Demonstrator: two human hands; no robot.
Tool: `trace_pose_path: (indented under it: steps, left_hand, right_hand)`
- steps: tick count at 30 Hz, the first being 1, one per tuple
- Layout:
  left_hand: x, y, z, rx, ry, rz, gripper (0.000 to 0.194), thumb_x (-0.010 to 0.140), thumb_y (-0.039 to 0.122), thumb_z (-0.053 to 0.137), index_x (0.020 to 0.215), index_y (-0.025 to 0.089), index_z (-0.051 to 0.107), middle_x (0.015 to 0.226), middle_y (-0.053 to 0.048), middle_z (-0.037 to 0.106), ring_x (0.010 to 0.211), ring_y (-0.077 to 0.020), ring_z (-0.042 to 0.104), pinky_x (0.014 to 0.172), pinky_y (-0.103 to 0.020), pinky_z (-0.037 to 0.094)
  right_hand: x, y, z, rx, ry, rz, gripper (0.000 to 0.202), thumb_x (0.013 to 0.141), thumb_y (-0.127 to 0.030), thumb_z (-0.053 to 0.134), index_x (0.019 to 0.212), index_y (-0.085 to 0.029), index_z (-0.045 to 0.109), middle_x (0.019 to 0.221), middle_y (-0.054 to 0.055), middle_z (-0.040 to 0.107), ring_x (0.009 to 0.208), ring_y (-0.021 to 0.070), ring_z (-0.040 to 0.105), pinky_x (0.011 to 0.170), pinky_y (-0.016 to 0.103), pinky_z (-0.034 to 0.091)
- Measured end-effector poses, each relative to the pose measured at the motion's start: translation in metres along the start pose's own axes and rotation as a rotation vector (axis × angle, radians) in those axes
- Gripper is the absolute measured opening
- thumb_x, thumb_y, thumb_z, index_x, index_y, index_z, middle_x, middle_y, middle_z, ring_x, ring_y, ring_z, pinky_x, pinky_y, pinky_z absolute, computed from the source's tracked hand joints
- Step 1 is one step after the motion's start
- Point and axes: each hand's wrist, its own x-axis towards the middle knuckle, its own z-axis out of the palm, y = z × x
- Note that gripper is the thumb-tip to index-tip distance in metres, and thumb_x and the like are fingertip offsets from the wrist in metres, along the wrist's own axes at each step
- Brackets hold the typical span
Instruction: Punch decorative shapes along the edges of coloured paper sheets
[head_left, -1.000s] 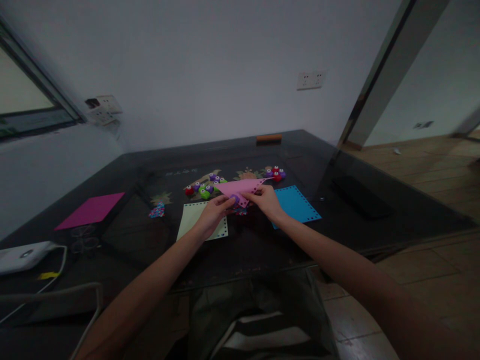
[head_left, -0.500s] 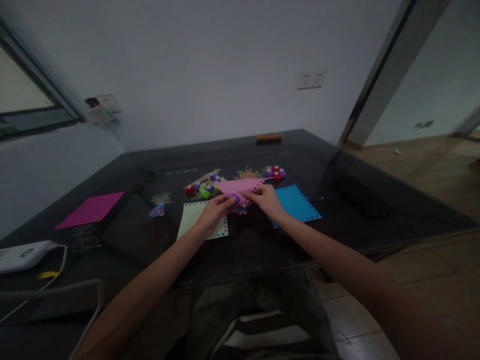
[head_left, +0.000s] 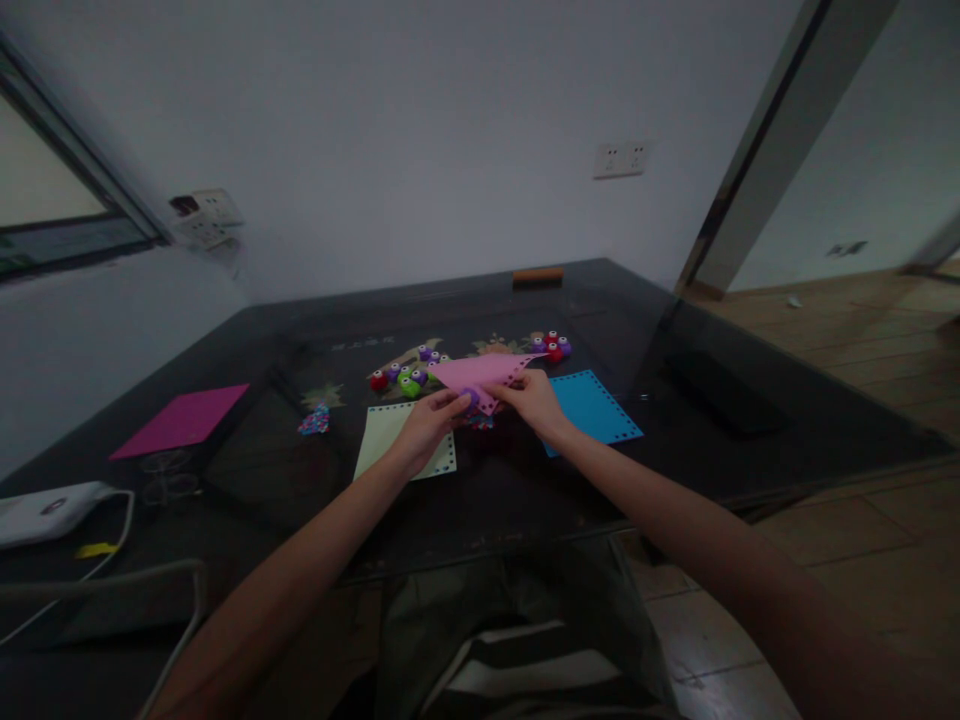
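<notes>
A pink sheet (head_left: 484, 370) with dark holes along its edges is held up above the table, curled and tilted. My right hand (head_left: 534, 398) pinches its lower right part between thumb and fingers. My left hand (head_left: 431, 425) is closed on a small purple round piece (head_left: 471, 397), pressed against the sheet's lower corner. Beneath the hands, a pile of small blue and pink pieces (head_left: 481, 422) shows in part. A pale green punched sheet (head_left: 381, 435) lies under my left wrist, and a blue punched sheet (head_left: 592, 408) lies beside my right hand.
Several red, purple and green eyed balls (head_left: 409, 384) lie behind the hands, with more red and purple eyed balls (head_left: 553, 347) further right. A magenta sheet (head_left: 184, 420), another small pile (head_left: 315, 420) and a white corded device (head_left: 49, 512) are leftward. A dark flat object (head_left: 724, 390) lies right.
Both hands stay in nearly the same place, still holding the pink sheet and the purple piece. The sheet's upper edge has shifted very slightly.
</notes>
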Motion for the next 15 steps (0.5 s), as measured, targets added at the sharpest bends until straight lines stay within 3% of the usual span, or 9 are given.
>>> trace_pose_path:
  steps: [15]
  left_hand:
    - [0.0014,-0.0011,-0.0004,-0.001,-0.003,-0.007,0.027,0.068,0.029,0.077,0.089,0.014,0.071,0.090,-0.006,0.070,0.078,-0.0137,0.062,0.073,-0.025,0.048]
  right_hand:
    - [0.0004,0.0006,0.0016,0.036,0.022,0.030,0.028,0.060,-0.040,0.077,0.068,-0.014,0.068,0.065,0.005,0.068,0.055,0.0162,0.062,0.056,0.031,0.053]
